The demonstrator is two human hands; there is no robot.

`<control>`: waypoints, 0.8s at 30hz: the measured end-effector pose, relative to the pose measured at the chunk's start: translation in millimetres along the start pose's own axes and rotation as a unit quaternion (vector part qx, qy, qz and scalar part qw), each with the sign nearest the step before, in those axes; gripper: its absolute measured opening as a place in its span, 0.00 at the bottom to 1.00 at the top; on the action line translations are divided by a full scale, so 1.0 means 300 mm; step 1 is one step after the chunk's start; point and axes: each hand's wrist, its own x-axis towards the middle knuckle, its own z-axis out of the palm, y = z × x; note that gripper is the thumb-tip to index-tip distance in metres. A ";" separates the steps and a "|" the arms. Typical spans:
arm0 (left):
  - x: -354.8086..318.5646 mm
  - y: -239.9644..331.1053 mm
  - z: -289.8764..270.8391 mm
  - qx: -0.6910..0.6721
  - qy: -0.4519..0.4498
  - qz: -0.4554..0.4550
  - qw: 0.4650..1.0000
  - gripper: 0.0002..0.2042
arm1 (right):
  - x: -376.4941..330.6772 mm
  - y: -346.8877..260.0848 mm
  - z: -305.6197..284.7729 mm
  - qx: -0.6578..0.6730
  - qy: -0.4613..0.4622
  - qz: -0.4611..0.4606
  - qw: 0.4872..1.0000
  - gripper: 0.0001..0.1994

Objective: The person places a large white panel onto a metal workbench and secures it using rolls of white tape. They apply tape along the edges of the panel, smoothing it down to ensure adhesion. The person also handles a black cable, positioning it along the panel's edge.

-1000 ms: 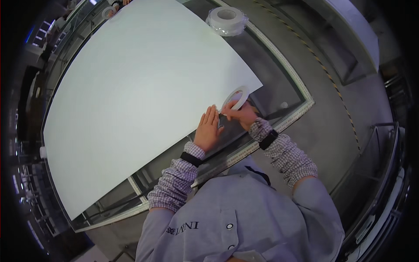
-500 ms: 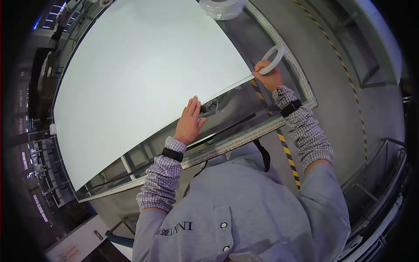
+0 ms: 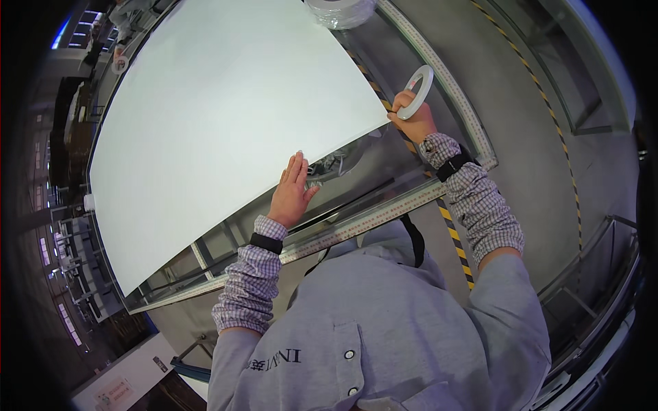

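Note:
A large white sheet (image 3: 226,123) lies on the table, its near edge running slantwise in front of me. My left hand (image 3: 290,195) rests flat on that near edge, fingers stretched out and thumb apart, holding nothing. At the sheet's right corner my right hand (image 3: 417,125) is closed around a narrow roll of white tape (image 3: 425,90), which stands tilted above the knuckles. Those fingertips touch or nearly touch the corner. Whether a strip of tape runs from the roll onto the edge is too fine to tell.
The table has a glassy top and a rim with a printed pale strip (image 3: 356,232). Plastic-wrapped rolls (image 3: 340,10) stand at its far side. Another person's hand (image 3: 119,51) is at the far left, near a white roll (image 3: 120,65). Yellow-black tape (image 3: 455,240) marks the floor.
My right hand and the tape roll have shifted slightly left, as has the sheet's right corner. My left hand has moved a little left, still flat. The other person has come further into view.

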 end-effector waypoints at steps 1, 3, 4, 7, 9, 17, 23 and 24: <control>0.001 0.001 0.001 0.000 0.000 -0.001 1.000 0.31 | 0.000 -0.004 0.000 -0.006 -0.001 0.000 1.000 0.11; 0.001 0.003 -0.001 -0.001 -0.001 -0.003 1.000 0.32 | -0.001 -0.010 0.001 -0.016 0.001 -0.004 1.000 0.12; 0.002 0.006 -0.001 -0.001 -0.001 -0.005 1.000 0.32 | -0.001 -0.008 0.002 -0.022 0.005 -0.008 1.000 0.12; 0.002 0.004 0.007 -0.003 0.007 -0.001 1.000 0.33 | 0.000 -0.009 0.006 -0.036 0.010 -0.012 0.999 0.12; -0.005 0.006 0.020 0.000 0.022 -0.008 1.000 0.34 | 0.002 -0.014 0.007 -0.045 0.006 -0.008 0.999 0.12; 0.243 0.224 0.080 -0.029 0.057 0.082 0.995 0.35 | 0.003 -0.019 -0.004 -0.034 -0.056 -0.046 0.997 0.09; 0.394 0.313 0.112 0.011 0.088 0.116 0.989 0.30 | -0.004 -0.023 -0.025 -0.136 -0.126 -0.033 0.982 0.12; 0.393 0.309 0.112 -0.007 0.091 0.116 0.989 0.29 | 0.001 -0.033 -0.031 -0.178 -0.145 -0.026 0.973 0.12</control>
